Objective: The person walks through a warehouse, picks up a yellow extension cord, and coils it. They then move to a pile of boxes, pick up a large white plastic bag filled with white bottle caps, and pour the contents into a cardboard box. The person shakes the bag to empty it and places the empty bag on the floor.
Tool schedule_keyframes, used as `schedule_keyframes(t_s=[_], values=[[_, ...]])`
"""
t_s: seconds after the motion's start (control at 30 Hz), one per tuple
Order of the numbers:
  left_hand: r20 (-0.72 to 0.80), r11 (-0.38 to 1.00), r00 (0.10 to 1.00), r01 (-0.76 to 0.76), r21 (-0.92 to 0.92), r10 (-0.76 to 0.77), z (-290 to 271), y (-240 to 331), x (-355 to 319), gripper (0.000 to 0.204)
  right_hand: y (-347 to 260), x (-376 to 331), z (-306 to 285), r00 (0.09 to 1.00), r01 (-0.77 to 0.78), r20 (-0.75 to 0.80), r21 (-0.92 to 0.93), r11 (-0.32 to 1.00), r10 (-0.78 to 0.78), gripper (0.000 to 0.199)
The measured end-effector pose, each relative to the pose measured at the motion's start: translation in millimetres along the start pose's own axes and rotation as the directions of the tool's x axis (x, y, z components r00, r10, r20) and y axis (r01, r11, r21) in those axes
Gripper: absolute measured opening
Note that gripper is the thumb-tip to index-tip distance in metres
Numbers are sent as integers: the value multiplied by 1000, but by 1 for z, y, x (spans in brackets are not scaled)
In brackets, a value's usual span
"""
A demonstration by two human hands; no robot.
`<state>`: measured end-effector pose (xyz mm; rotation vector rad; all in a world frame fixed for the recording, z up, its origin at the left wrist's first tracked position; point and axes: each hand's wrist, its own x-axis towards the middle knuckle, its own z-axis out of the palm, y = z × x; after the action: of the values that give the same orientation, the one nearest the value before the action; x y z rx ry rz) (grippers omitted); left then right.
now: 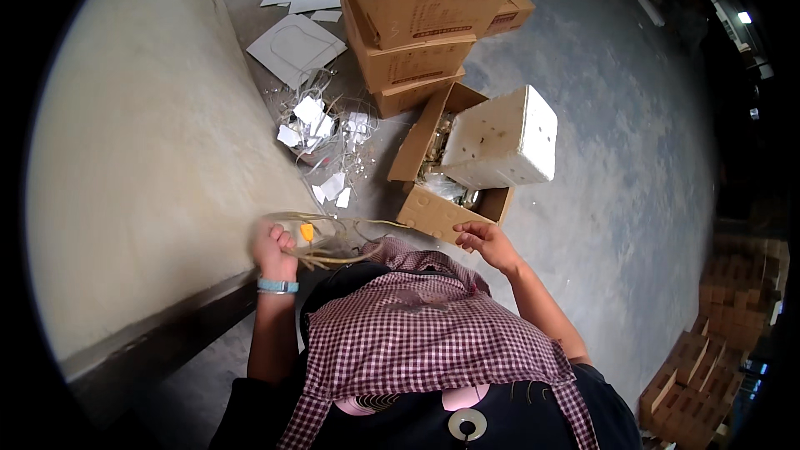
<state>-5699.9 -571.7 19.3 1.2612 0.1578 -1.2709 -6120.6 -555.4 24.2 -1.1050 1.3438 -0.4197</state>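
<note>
On the stacked cartons (425, 12), you can see dark red bands with pale writing, and above them smaller dark print which is too small for reading well. The floor (608, 192) under them is grey concrete with bluish patches, and at your left stands a pale wall (150, 158) with a dark strip along its foot. Your left hand (277, 252) is near this wall, and its fingers are closed together around a loose bundle of yellowish cord (315, 260). A yellow piece (307, 232) hangs among the loops, in front of your checked apron (433, 333). One strand reaches toward the open carton (442, 215), where a white foam box (487, 146) leans on top. Your right hand (490, 243) is just beside this carton with fingers bent; I cannot tell if they pinch anything. Beyond, near the wall, white scraps (312, 121) lie on the floor.
</note>
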Motion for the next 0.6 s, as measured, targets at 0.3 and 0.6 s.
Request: schedule_keyframes(t_s=[0.3,0.6], values=[[-235,995,967,92,-44,-100,2,-38,65,24,15,8,20,997,-81,-4,-105,991,81,31],[-271,955,921,-295,-19,279,34,23,89,18,-14,19,51,996,-83,-33,-201,976,78,32]])
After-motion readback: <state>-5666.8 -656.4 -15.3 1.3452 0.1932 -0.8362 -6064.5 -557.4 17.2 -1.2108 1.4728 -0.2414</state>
